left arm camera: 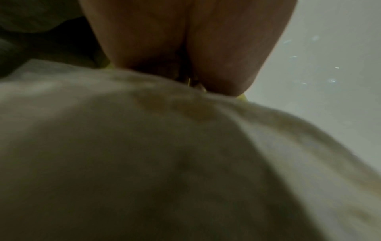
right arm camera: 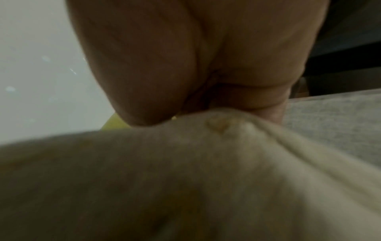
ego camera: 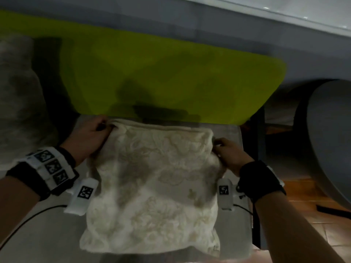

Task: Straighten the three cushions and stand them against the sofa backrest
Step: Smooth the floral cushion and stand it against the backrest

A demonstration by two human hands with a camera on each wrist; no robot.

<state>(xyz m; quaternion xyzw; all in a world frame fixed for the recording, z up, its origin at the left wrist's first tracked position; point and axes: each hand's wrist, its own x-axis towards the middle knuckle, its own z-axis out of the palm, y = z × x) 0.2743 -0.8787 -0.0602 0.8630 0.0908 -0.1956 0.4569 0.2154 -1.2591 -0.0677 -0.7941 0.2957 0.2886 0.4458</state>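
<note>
A cream cushion [ego camera: 153,186] with a raised floral pattern lies over the grey sofa seat [ego camera: 47,234], its top edge near the lime-green backrest pad [ego camera: 152,73]. My left hand [ego camera: 91,137] grips its top left corner, and my right hand [ego camera: 228,154] grips its top right corner. In the left wrist view the left hand [left arm camera: 185,57] pinches the cream cushion [left arm camera: 144,163]. The right wrist view shows the right hand [right arm camera: 195,73] bunched on the cushion's corner [right arm camera: 216,124]. A second, greyish cushion [ego camera: 19,92] stands at the far left against the backrest. No third cushion is in view.
The grey sofa back [ego camera: 171,21] runs above the green pad, with a pale wall [ego camera: 284,8] behind. A large round grey object [ego camera: 330,139] stands to the right on the brown tiled floor [ego camera: 303,215]. A black cable [ego camera: 28,219] trails across the seat.
</note>
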